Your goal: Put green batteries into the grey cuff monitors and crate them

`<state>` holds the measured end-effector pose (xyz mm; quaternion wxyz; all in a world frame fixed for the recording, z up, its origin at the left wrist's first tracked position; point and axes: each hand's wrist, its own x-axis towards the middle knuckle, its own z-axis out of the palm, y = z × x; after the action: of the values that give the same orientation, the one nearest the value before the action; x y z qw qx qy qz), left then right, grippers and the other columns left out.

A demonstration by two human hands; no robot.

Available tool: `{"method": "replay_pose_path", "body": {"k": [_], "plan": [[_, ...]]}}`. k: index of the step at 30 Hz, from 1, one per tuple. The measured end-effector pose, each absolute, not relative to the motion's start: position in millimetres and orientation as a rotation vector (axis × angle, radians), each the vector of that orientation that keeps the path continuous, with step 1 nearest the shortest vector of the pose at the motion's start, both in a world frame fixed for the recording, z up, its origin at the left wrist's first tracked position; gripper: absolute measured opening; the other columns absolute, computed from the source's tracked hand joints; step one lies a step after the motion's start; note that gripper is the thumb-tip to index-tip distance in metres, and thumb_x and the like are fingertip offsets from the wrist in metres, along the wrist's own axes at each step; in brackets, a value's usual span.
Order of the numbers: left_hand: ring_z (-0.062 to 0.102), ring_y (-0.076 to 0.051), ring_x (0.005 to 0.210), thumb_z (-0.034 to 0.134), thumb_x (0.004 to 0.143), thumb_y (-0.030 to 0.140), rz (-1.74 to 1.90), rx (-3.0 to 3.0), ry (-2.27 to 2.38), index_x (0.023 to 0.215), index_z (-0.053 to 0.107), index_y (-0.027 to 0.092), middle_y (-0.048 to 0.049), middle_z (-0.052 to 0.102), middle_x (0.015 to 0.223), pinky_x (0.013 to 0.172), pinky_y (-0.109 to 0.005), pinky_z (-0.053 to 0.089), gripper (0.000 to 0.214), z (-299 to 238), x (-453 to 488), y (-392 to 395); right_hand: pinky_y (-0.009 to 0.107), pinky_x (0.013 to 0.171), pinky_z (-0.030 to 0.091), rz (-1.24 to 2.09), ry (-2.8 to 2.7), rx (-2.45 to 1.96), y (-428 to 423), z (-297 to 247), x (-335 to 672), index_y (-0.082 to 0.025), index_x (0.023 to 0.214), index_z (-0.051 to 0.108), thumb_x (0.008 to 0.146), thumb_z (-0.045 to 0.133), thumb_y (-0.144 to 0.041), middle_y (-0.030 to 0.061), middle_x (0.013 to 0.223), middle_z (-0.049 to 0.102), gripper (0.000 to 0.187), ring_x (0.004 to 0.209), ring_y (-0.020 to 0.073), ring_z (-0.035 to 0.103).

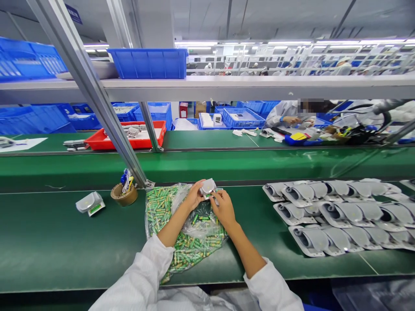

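The left hand [194, 195] and right hand [224, 210] meet over the bag, their fingers [216, 206] curled and pressed close together, pinching a small white plastic housing [208, 187] from both sides just above it. (The hands hide exactly which fingertips bear on it.) The two-handed hold looks like a way to steady the housing while keeping it clear of what lies below.

Directly beneath the fingers, a clear plastic bag [207, 229] rests on the green bench mat [65, 246], filled with loose green-and-gold cylindrical batteries [162, 211]. Just behind the wrists, white sleeves [269, 285] come in from the near edge.

Left of the fingers stands a small round brown cup [124, 195] holding pens and slim tools, within easy reach. Farther left lies another white housing [90, 204] with a green strip. Right of the fingers, many white moulded casings [337, 211] overlap in tidy rows, a layout that seems meant for taking them one at a time.

Beyond the fingertips, past an aluminium rail [149, 127], a red tray [126, 140] holds white and metal parts. Farther still, blue crates [241, 118] hold more white units, and a co-worker's hand [292, 121] works at the far bench.
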<state>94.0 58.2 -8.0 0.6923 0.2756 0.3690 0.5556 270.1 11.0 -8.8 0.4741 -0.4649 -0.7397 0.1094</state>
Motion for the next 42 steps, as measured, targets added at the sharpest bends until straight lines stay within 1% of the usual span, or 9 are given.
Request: {"method": "replay_pose_path", "body": {"k": [2, 7, 13, 19, 25, 31, 35, 38, 42], "plan": [[0.071, -0.025, 0.096, 0.086, 0.078, 0.043, 1.288, 0.557, 0.807, 0.127, 0.069, 0.023, -0.0106, 0.075, 0.116, 0.080, -0.039, 0.064, 0.056, -9, 94, 60, 0.045, 0.093, 0.054, 0.258, -1.865, -1.033, 5, -6, 266, -0.025, 0.110, 0.081, 0.106, 0.059, -0.036, 0.0120, 0.105, 0.072, 0.025, 0.098, 0.0277, 0.065], [0.072, -0.026, 0.099, 0.088, 0.078, 0.039, 1.306, 0.472, 0.752, 0.123, 0.068, 0.024, -0.0102, 0.074, 0.116, 0.088, -0.047, 0.065, 0.052, -15, 94, 62, 0.042, 0.091, 0.058, 0.572, -2.348, -0.588, -11, -7, 249, -0.028, 0.113, 0.082, 0.104, 0.063, -0.024, 0.0080, 0.108, 0.078, 0.022, 0.099, 0.0250, 0.069], [0.073, -0.032, 0.110, 0.087, 0.080, 0.043, 1.304, 0.434, 0.711, 0.126, 0.066, 0.026, -0.0125, 0.073, 0.123, 0.091, -0.055, 0.064, 0.054, -22, 91, 61, 0.041, 0.091, 0.058, 0.592, -2.506, -0.662, -19, -11, 248, -0.026, 0.112, 0.081, 0.101, 0.066, -0.017, 0.0080, 0.111, 0.074, 0.021, 0.102, 0.0262, 0.068], [0.072, -0.031, 0.108, 0.086, 0.081, 0.042, 1.298, 0.432, 0.707, 0.127, 0.066, 0.026, -0.0123, 0.073, 0.124, 0.093, -0.053, 0.063, 0.053, -24, 90, 62, 0.043, 0.092, 0.056, 0.597, -2.336, -0.665, -21, -8, 252, -0.024, 0.114, 0.070, 0.107, 0.054, -0.020, 0.0094, 0.111, 0.072, 0.018, 0.104, 0.0271, 0.065], [0.072, -0.027, 0.102, 0.088, 0.079, 0.043, 1.318, 0.454, 0.716, 0.125, 0.069, 0.024, -0.0110, 0.075, 0.117, 0.084, -0.041, 0.063, 0.052, -26, 91, 65, 0.045, 0.102, 0.057, 0.575, -1.930, -0.834, -8, -10, 256, -0.024, 0.131, 0.065, 0.110, 0.043, -0.027, 0.0133, 0.123, 0.069, 0.031, 0.118, 0.0273, 0.067], [0.072, -0.028, 0.107, 0.086, 0.081, 0.045, 1.266, 0.493, 0.723, 0.126, 0.069, 0.027, -0.0103, 0.073, 0.122, 0.093, -0.048, 0.063, 0.051, -23, 90, 63, 0.042, 0.091, 0.061, 0.595, -1.596, -1.105, 1, -17, 264, -0.024, 0.120, 0.067, 0.105, 0.055, -0.044, 0.0113, 0.113, 0.077, 0.027, 0.097, 0.0269, 0.077], [0.072, -0.027, 0.107, 0.086, 0.081, 0.046, 1.244, 0.510, 0.718, 0.126, 0.069, 0.026, -0.0103, 0.073, 0.123, 0.094, -0.050, 0.063, 0.051, -23, 90, 62, 0.043, 0.093, 0.062, 0.575, -1.505, -1.150, 5, -18, 269, -0.023, 0.123, 0.069, 0.103, 0.060, -0.048, 0.0111, 0.115, 0.079, 0.033, 0.096, 0.0271, 0.079], [0.072, -0.028, 0.110, 0.085, 0.082, 0.047, 1.238, 0.518, 0.719, 0.125, 0.069, 0.027, -0.0103, 0.073, 0.124, 0.096, -0.051, 0.063, 0.050, -22, 90, 62, 0.043, 0.096, 0.062, 0.587, -1.458, -1.134, 6, -19, 269, -0.022, 0.116, 0.073, 0.102, 0.062, -0.048, 0.0109, 0.110, 0.081, 0.031, 0.099, 0.0266, 0.079], [0.071, -0.029, 0.114, 0.087, 0.081, 0.046, 1.225, 0.511, 0.715, 0.125, 0.068, 0.027, -0.0109, 0.072, 0.126, 0.098, -0.052, 0.062, 0.052, -19, 91, 61, 0.042, 0.091, 0.064, 0.581, -1.358, -1.135, 9, -24, 266, -0.020, 0.111, 0.075, 0.100, 0.067, -0.048, 0.0122, 0.108, 0.081, 0.031, 0.098, 0.0265, 0.079]]}}
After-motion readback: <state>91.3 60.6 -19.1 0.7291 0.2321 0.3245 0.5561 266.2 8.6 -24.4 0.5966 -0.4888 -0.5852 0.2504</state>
